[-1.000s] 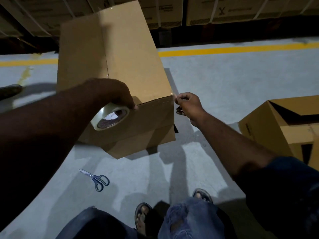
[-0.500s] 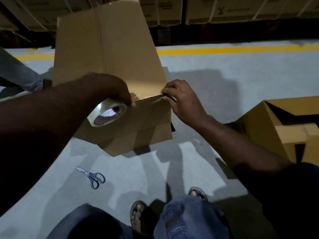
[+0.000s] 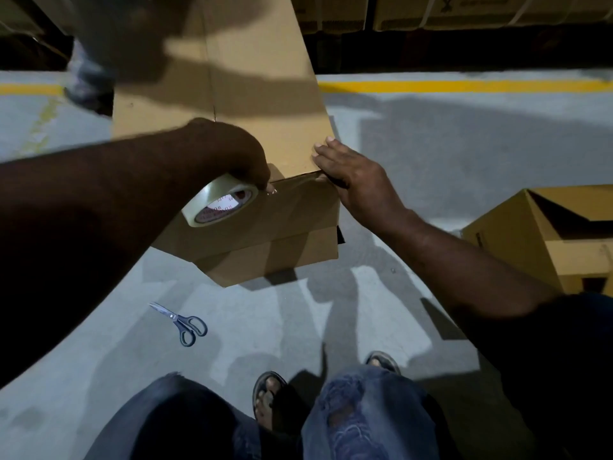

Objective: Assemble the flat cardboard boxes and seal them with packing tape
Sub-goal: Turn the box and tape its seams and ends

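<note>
Tape roll (image 3: 220, 204): red print runs in a ring round the white core label (image 3: 229, 206). A few capitals near the lower rim look like "WO", possibly part of a brand word. The rest is too small and curved to read, and the upper arc of the label is hidden behind the left hand (image 3: 232, 154). Stacked cartons (image 3: 497, 11) along the top edge: one black X-shaped mark (image 3: 447, 3) on a carton face, with dark printed blocks beside it, illegible in the dim light. Open box (image 3: 517, 247) at right: small dark print (image 3: 477, 239) on its near side panel, not readable. Floor (image 3: 431, 144): one painted yellow line (image 3: 457, 85) runs across it.
</note>
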`<state>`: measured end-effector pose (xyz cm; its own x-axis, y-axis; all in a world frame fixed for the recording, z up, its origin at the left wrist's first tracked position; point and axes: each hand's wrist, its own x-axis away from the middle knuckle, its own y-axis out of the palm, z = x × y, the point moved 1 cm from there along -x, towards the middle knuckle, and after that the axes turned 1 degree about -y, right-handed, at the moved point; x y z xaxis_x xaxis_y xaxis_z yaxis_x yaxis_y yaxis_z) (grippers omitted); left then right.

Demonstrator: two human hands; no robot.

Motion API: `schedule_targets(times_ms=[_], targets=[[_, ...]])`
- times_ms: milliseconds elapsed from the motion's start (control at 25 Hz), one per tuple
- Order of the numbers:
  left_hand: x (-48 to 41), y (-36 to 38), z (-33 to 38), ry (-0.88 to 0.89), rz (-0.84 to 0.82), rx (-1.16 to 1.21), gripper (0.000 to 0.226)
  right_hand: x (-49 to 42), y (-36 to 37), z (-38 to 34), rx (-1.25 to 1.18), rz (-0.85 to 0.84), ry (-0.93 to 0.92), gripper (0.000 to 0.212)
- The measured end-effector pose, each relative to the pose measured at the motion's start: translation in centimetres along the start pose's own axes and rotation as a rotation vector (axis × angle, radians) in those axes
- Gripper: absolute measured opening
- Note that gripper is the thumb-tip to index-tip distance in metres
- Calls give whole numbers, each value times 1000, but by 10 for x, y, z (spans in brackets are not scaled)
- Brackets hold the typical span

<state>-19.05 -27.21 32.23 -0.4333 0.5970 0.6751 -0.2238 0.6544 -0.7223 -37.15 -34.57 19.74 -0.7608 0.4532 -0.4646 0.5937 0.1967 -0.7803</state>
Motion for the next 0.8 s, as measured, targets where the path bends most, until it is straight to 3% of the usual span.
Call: schedule_targets(times_ms=[240, 400, 560, 800], targets=[[15, 0, -37, 88, 31, 21, 65, 2, -2, 1, -10, -1, 13, 50], [35, 12, -79, 81, 19, 53, 66, 0, -4, -1, 17, -47, 62, 59], [39, 23, -102, 28, 84, 49, 51, -1, -7, -14, 47, -58, 114, 50], [8, 24, -89, -92, 76, 34, 63, -10, -1, -33, 451, -177, 36, 41]])
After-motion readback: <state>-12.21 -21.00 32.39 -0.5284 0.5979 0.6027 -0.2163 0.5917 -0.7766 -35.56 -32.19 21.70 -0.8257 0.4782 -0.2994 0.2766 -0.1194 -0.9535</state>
